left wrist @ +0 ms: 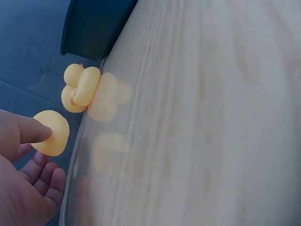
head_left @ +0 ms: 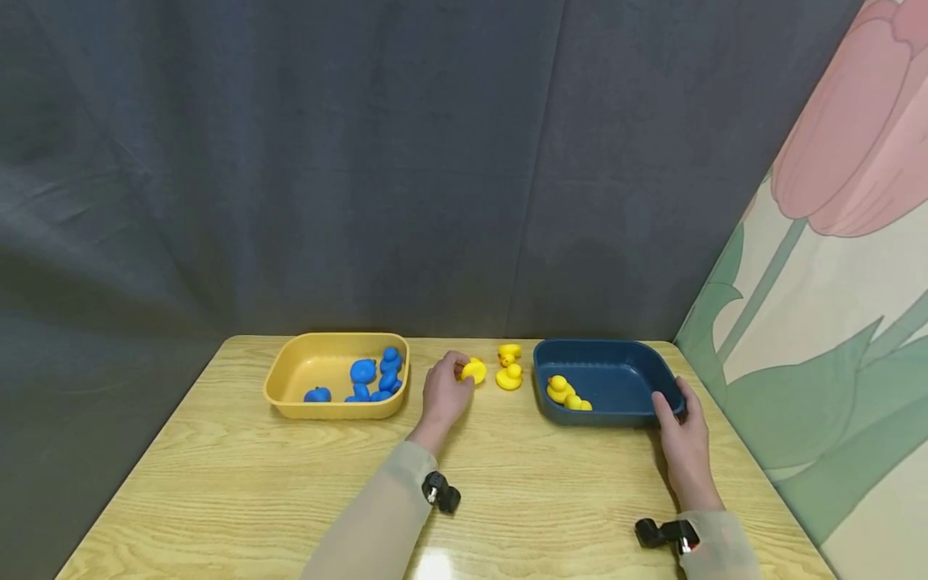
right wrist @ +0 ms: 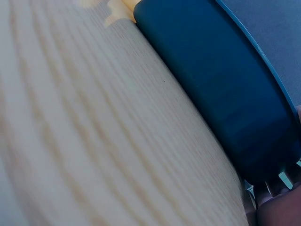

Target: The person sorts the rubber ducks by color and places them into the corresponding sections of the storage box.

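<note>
My left hand [head_left: 445,393] pinches a yellow rubber duck [left wrist: 55,134] between thumb and fingers, close over the table's far part. Just right of it, two more yellow ducks are on the table: one upright [head_left: 509,378], the other [head_left: 510,352] behind it, apparently tipped over. At the right, my right hand [head_left: 686,443] grips the near right corner of a dark blue bin [head_left: 605,418], thumb on the rim and fingers around the outside. Inside that bin, yellow ducks [head_left: 559,390] are gathered at the near left. In the right wrist view the bin's wall [right wrist: 211,84] hides its contents.
A yellow bin [head_left: 329,411] holding several blue ducks [head_left: 362,370] stands left of my left hand. Behind the wooden table [head_left: 239,483] hangs a dark grey curtain [head_left: 362,177], and a wall with painted tulips [head_left: 855,346] borders its right side.
</note>
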`<state>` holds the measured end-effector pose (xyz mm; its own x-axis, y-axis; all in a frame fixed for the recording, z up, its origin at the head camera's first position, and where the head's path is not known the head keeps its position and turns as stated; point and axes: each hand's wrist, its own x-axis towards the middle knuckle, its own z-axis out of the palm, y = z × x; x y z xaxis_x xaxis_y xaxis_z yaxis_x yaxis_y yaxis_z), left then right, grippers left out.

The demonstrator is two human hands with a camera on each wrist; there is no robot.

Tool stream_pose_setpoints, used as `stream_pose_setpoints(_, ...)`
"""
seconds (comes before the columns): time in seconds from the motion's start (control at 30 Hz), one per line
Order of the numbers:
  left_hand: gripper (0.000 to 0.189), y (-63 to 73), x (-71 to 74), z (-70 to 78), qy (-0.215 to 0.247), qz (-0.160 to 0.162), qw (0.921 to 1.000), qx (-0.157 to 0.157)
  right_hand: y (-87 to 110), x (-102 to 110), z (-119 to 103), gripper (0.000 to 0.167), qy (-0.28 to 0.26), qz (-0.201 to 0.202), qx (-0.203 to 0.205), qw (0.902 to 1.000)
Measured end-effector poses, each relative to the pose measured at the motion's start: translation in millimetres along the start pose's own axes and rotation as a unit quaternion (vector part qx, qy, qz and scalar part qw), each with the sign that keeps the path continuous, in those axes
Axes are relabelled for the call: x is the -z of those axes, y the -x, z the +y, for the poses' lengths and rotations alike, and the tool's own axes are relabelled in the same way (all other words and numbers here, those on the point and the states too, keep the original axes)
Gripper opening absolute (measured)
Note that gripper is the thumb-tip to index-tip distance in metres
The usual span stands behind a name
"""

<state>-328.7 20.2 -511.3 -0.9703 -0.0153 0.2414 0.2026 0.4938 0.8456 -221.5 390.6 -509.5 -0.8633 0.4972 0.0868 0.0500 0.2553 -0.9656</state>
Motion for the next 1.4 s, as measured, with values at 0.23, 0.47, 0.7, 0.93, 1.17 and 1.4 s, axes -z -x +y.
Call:
stream_pose_setpoints(0.23,0.025,3.2,3.0,7.0,0.033,0.005,0.9993,-0.014,0.0,0,0,0.077,-0.007,-0.005,-0.006,0.9999)
stream_pose_setpoints(0.47,0.025,7.0,5.0,15.0,0.053,0.004,0.9979,-0.037,-1.2,0,0,0.077,-0.001,-0.002,0.001,1.0000)
stream_pose_setpoints(0.7,0.024,11.0,4.2,29.2,0.071,0.000,0.9958,-0.058,-2.4,0,1,0.077,-0.001,-0.003,0.001,1.0000)
stream_pose_setpoints(0.93,0.026,16.8,-2.8,40.6,0.076,0.001,0.9945,-0.072,-2.6,0,2,0.078,0.007,-0.002,0.003,1.0000)
stream_pose_setpoints(1.17,0.027,23.2,-9.1,52.1,0.084,-0.006,0.9925,-0.088,-1.0,-2,2,0.078,0.007,-0.003,0.010,0.9999)
stream_pose_setpoints(1.4,0.028,27.6,-19.2,59.7,0.080,-0.017,0.9922,-0.094,-0.7,-1,4,0.077,0.001,0.001,0.014,0.9999)
